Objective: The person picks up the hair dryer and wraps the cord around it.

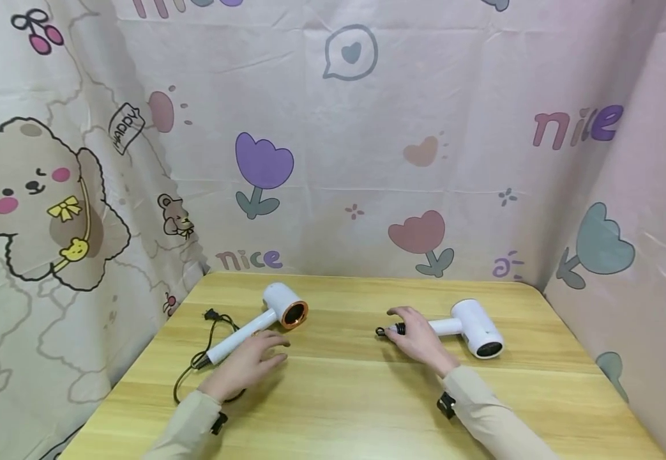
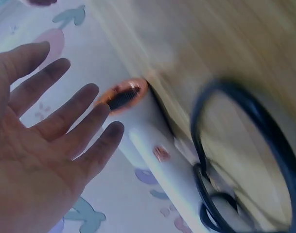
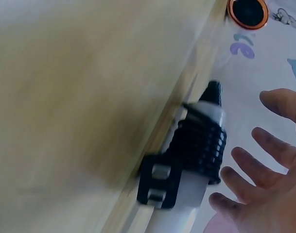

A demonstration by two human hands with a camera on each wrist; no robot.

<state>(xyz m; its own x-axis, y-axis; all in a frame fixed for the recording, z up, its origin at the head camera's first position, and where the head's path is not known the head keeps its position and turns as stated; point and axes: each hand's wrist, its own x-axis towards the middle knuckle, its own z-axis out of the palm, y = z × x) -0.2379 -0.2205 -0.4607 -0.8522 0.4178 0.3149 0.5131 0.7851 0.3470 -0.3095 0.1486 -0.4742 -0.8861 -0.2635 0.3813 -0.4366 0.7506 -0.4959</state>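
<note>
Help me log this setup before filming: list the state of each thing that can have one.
Left hair dryer: lying on the table, plug loose, unplugged.
Right hair dryer: lying on its side.
Left hand: fingers spread, gripping nothing.
Right hand: open over the dryer's handle.

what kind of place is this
Probably a staged recording booth, not a lived-in room: a light wooden table hemmed in on three sides by pink cartoon-printed cloth, with two white hair dryers laid out.

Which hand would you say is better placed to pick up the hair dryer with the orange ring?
Left, I think. The left hand hovers open beside that dryer's handle, while the right hand is over the other dryer.
</note>
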